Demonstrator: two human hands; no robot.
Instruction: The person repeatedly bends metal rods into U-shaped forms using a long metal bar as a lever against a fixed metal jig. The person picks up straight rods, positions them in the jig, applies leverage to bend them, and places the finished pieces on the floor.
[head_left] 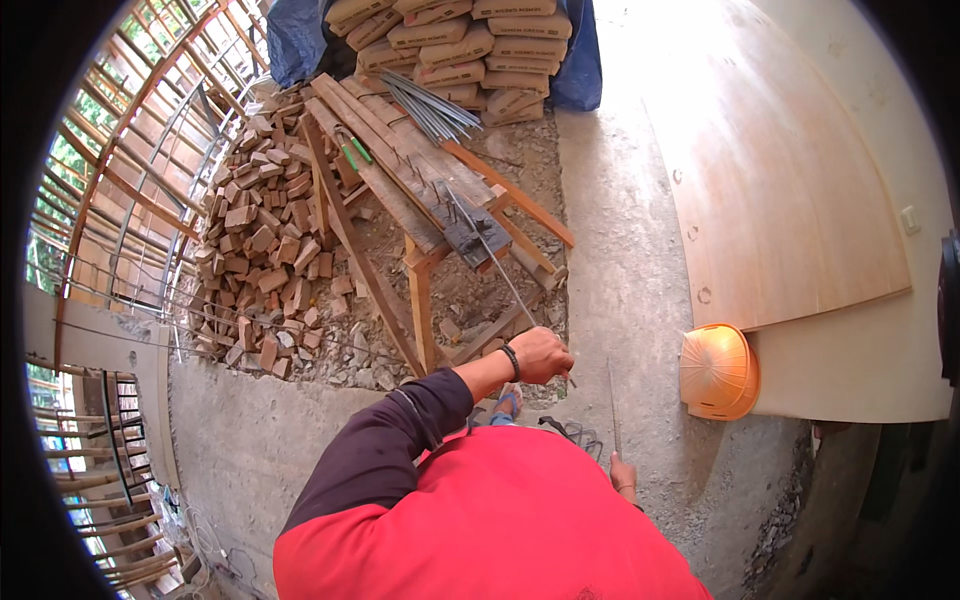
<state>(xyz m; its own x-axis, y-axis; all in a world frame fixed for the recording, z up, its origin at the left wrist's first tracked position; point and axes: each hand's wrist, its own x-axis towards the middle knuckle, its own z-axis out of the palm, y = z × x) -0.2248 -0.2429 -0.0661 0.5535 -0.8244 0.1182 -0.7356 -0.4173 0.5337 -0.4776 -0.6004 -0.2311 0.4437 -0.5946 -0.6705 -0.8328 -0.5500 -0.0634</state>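
My left hand (541, 355) is closed around a thin steel rod (513, 287). The rod slants up to a dark metal block (474, 238) with upright pegs, fixed on the near end of a wooden workbench (402, 206). A short end of the rod sticks out below my fist. Lower down, beside my body, my right hand (622, 472) grips another thin steel rod (615, 415) that points away from me. Several bent rod pieces (585, 437) lie by my feet, partly hidden by my red shirt.
Green-handled pliers (355, 150) and a bundle of grey rods (432, 108) lie on the bench. Broken bricks (265, 240) are heaped left of it, stacked sacks (460, 50) behind. An orange hard hat (720, 371) sits at right near a plywood sheet (775, 190).
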